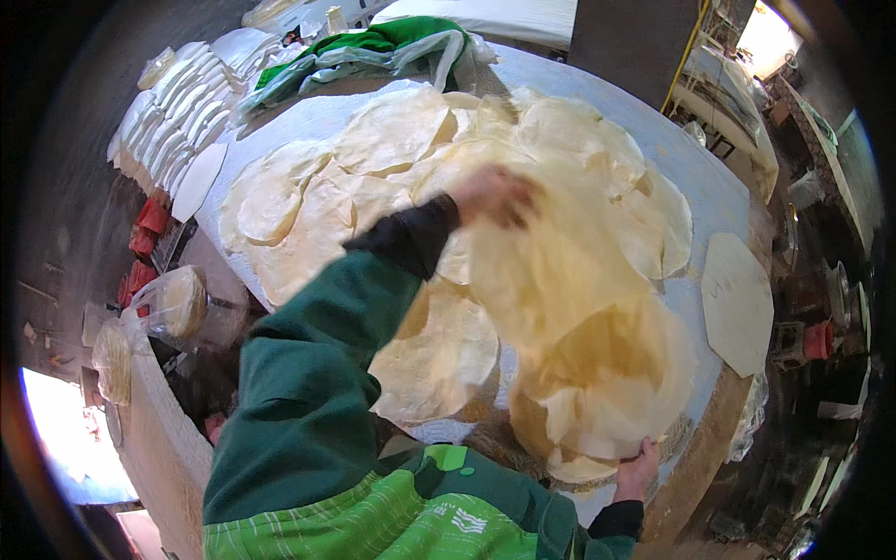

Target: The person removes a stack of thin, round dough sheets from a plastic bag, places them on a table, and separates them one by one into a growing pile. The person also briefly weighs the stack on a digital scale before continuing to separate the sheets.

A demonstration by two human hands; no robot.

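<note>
Thin round flatbreads (434,350) lie overlapping across a table under a pale cloth (721,175). My left hand (498,197), blurred, is stretched out over the middle of them, fingers spread; whether it touches the sheet below is unclear. At the lower right, my right hand (638,467) pinches the near edge of a large, thin flatbread (609,378) between thumb and fingers. That bread looks translucent and lies over others at the table's near right. Another blurred sheet of bread (553,266) stretches from beneath my left hand towards it.
Stacked white folded pieces (175,112) stand at the far left. A green cloth with plastic (385,42) lies at the table's far edge. An octagonal board (737,301) is at the right edge. Bagged flatbreads (183,301) and red containers (143,238) are at the left.
</note>
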